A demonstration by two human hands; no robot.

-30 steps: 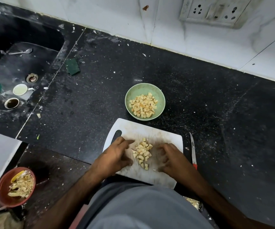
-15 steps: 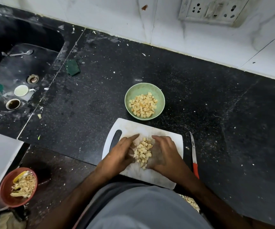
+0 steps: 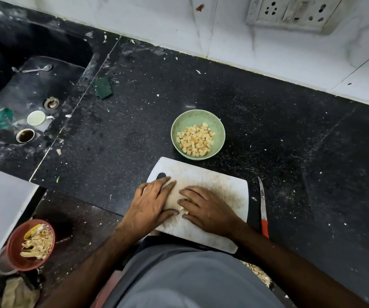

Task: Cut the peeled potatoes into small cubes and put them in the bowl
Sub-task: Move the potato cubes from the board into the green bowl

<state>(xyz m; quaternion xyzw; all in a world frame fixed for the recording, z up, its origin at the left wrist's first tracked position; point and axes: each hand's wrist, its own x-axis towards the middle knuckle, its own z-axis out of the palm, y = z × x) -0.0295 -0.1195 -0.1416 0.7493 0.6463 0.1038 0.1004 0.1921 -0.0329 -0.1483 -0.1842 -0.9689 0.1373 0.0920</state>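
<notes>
On the white cutting board (image 3: pixel 203 174), my right hand (image 3: pixel 208 207) cups over the pile of cut potato cubes (image 3: pixel 185 211), fingers curled round them. Only a few cubes peek out under its fingers. My left hand (image 3: pixel 150 205) lies on the board beside it with straight fingers, its thumb reaching toward the right hand's fingertips. Just beyond the board stands the green bowl (image 3: pixel 175 130), holding several potato cubes (image 3: pixel 195 140). The knife (image 3: pixel 263 205) with an orange handle lies on the counter, right of the board.
The black counter is flecked with scraps. A sink (image 3: pixel 23 90) at the left holds two cups (image 3: pixel 36 118) and a spoon. A green scrub pad (image 3: pixel 102 87) lies near its edge. A red bowl of peels (image 3: pixel 17 245) sits low at the left.
Both hands have closed in from either side on the pile of cubes. The right hand now covers the pile, which was plainly visible between the hands before.
</notes>
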